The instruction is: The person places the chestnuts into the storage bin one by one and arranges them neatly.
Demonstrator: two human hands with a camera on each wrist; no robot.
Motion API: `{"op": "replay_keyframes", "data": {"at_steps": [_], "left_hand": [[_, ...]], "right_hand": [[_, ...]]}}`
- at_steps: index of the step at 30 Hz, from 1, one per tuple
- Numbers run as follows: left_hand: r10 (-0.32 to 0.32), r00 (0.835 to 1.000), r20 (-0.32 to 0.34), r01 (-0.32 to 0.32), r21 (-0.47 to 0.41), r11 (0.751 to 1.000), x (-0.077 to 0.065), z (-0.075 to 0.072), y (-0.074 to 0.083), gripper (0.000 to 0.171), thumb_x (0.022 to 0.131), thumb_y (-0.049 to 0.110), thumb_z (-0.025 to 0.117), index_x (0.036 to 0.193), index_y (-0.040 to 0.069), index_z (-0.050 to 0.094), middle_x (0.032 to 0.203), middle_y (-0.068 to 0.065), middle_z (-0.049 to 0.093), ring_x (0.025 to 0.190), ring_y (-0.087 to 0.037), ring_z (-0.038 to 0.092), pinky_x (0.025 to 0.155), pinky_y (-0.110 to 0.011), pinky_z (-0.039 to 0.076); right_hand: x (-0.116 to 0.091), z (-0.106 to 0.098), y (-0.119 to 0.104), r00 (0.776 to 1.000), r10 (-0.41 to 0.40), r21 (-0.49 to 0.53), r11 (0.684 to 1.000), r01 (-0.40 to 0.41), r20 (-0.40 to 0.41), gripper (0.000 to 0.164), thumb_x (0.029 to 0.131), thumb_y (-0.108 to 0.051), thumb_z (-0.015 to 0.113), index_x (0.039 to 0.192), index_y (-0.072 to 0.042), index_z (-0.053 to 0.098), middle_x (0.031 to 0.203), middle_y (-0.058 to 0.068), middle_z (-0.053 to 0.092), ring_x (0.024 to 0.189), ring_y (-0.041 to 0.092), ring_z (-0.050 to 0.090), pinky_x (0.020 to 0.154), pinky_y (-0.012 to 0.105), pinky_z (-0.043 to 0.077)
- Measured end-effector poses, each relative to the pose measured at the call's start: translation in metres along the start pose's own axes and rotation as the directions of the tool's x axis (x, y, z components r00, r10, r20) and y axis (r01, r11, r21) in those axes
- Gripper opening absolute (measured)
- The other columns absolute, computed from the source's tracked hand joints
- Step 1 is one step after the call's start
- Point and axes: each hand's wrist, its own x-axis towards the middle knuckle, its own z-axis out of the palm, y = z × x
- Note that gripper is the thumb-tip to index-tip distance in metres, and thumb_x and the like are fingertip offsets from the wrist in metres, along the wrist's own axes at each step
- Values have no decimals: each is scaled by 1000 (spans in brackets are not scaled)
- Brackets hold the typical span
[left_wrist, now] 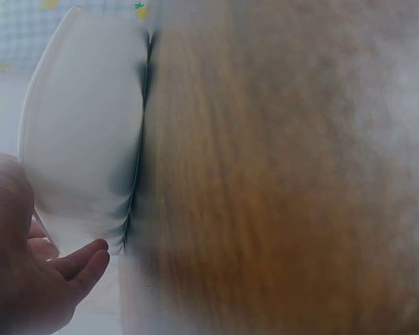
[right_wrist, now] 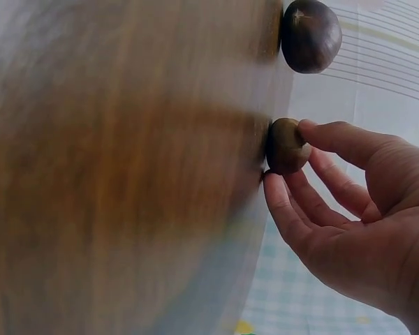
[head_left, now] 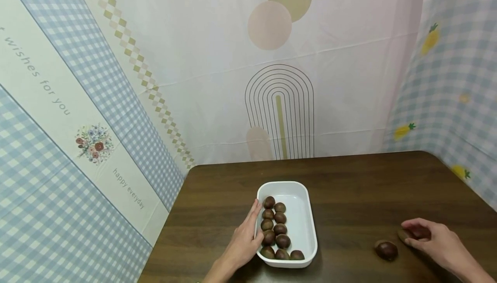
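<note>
Several brown chestnuts sit in rows along the left and near sides of a white rectangular dish. My left hand rests against the dish's left wall, fingers stretched along it and thumb by the rim. In the left wrist view, that hand touches the outer wall of the dish. To the right, my right hand pinches a chestnut between thumb and fingertips, at the tabletop. A second chestnut lies on the table just left of this hand.
The dark wooden table reaches back to a patterned cloth wall. A blue checked cloth hangs along the left, and another checked cloth on the right.
</note>
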Motion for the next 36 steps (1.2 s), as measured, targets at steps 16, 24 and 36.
{"op": "replay_keyframes", "data": {"at_steps": [16,24,36], "left_hand": [[8,1000,-3,-8,8,1000,0,0,-2,76,91,6,57,164,3,36,174,-10,27,146,-33,48,108,-55,49],[-1,1000,-2,1,19,1000,2,1,-2,77,91,7,56,165,4,36,175,-9,27,145,-33,50,107,-55,49],[-4,1000,7,4,11,1000,1,0,-2,77,91,7,56,165,4,35,174,-10,27,143,-34,51,107,-55,49]], "right_hand": [[5,2,0,999,10,-16,1000,-9,31,41,85,-8,85,121,5,70,110,17,75,92,27,70,70,35,59],[6,1,-8,1000,-28,-33,999,27,-7,40,86,-7,84,122,4,71,112,20,74,90,26,71,70,37,59],[14,-1,-34,992,-119,-7,993,118,-45,37,88,-7,83,124,-2,73,117,19,75,84,3,69,70,23,57]]}}
